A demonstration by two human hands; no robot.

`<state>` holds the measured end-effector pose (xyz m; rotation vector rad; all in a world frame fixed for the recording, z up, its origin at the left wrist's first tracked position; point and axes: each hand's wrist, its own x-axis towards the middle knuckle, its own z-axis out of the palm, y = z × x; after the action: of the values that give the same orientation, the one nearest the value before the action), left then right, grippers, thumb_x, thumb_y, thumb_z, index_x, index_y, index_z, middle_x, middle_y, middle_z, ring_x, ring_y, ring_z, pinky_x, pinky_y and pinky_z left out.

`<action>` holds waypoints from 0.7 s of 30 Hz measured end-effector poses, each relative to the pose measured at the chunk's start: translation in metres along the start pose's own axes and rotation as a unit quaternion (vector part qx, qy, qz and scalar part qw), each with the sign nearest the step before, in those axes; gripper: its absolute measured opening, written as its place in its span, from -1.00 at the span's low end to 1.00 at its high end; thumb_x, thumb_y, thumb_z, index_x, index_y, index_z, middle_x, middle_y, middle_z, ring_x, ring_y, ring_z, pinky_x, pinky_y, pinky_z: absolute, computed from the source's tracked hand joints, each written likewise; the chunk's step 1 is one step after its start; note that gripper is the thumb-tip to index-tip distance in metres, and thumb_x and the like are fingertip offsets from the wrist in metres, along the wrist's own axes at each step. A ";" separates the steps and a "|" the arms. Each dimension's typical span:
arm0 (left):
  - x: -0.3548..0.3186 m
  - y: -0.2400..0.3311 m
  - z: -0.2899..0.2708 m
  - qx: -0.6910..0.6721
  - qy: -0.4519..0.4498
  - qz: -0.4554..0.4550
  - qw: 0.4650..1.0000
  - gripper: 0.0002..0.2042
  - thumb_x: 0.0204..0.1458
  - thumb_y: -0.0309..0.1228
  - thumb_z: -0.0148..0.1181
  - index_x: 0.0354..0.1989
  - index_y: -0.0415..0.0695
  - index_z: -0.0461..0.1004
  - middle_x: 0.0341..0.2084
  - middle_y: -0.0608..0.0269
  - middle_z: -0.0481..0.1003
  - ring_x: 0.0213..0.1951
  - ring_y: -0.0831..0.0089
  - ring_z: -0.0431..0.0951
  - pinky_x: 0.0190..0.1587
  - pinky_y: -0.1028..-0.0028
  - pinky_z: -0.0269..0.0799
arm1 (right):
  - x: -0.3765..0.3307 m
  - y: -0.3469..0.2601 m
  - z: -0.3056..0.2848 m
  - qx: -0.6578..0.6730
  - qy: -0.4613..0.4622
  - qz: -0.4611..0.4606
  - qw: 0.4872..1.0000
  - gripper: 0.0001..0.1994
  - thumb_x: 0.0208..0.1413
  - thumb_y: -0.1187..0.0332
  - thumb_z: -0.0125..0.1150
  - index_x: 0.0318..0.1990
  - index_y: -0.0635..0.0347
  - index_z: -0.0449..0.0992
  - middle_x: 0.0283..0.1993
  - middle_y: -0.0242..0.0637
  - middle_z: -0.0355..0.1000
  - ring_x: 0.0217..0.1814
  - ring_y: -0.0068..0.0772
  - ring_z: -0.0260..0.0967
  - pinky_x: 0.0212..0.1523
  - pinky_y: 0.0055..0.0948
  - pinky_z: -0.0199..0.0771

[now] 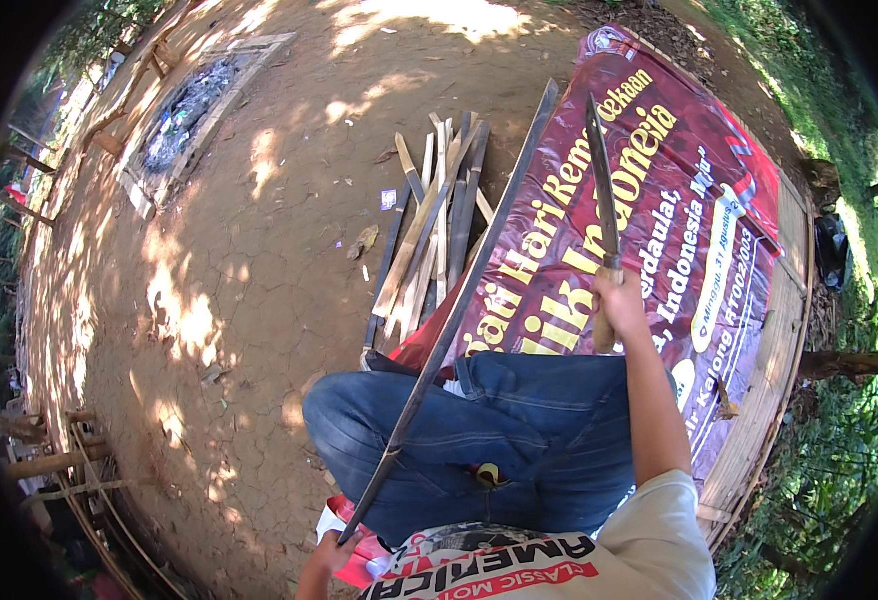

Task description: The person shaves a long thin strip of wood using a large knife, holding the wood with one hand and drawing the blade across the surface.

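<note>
Sunlit bare earth [259,400], patched with shade, surrounds a large dark-red printed banner [679,180], the reference for all positions here; the fisheye's dark rim cuts off the outer scene. Slatted bamboo [749,460] shows along the banner's right side, its extent beneath the sheet hidden. The seated person's blue jeans [549,400] cover the banner's near edge. Far to its left lies a framed ash pit [220,115], whose contents are hard to make out. Just left of the banner, a pile of split bamboo strips [425,225] overlaps so that individual pieces partly conceal one another. A single long dark strip [459,320] runs along the banner's left edge and back across the lap, standing in front of part of the pile. Above the banner's middle, a long knife [607,200] points away from the body, masking some of the print. The right hand [622,297] is wrapped around its pale handle; the left hand [331,552], nearer the body than the banner, is curled around the strip's near end, its forearm cropped below. Beside it, a red-and-white item cannot be identified. A dry leaf [364,243] lies left of the pile.
</note>
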<state>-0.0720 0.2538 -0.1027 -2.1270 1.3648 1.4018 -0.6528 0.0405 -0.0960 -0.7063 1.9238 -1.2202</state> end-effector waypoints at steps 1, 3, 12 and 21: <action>0.000 0.000 -0.001 -0.001 -0.004 0.003 1.000 -0.47 0.05 0.03 0.16 -0.55 -0.32 0.46 -0.72 0.14 0.38 -0.59 0.40 0.35 -0.46 0.28 0.31 | -0.007 0.012 0.005 0.055 -0.018 0.002 0.998 -0.92 -0.11 0.49 0.10 -0.46 0.32 0.38 -0.60 -0.28 0.33 -0.67 -0.46 0.27 -0.62 -0.44 0.26; -0.003 0.001 0.002 -0.001 -0.002 -0.012 1.000 -0.48 0.06 0.01 0.15 -0.58 -0.32 0.45 -0.74 0.17 0.36 -0.60 0.43 0.33 -0.48 0.27 0.29 | -0.028 0.022 0.020 0.155 -0.022 0.021 0.987 -0.92 -0.12 0.52 0.09 -0.44 0.32 0.36 -0.61 -0.28 0.31 -0.66 -0.45 0.26 -0.60 -0.44 0.25; 0.004 0.002 0.029 -0.067 0.081 0.093 0.990 -0.53 0.10 -0.13 0.08 -0.69 -0.30 0.38 -0.82 0.05 0.29 -0.71 0.30 0.29 -0.56 0.21 0.21 | -0.081 0.011 0.031 0.337 -0.249 -0.002 0.908 -0.76 -0.15 0.62 0.08 -0.27 0.26 0.27 -0.46 -0.29 0.24 -0.58 -0.41 0.27 -0.48 -0.38 0.33; -0.009 0.040 0.019 0.075 0.244 0.096 0.962 -0.58 -0.01 -0.04 0.14 -0.50 -0.24 0.51 -0.67 -0.16 0.42 -0.51 -0.13 0.49 -0.47 0.08 0.32 | -0.099 0.011 0.038 0.347 -0.274 -0.027 0.897 -0.68 -0.17 0.68 0.09 -0.20 0.24 0.27 -0.40 -0.32 0.21 -0.51 -0.44 0.27 -0.46 -0.41 0.32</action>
<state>-0.1159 0.2493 -0.0943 -2.3823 1.8275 0.8160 -0.5655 0.1016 -0.0877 -0.6193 0.9173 -1.4280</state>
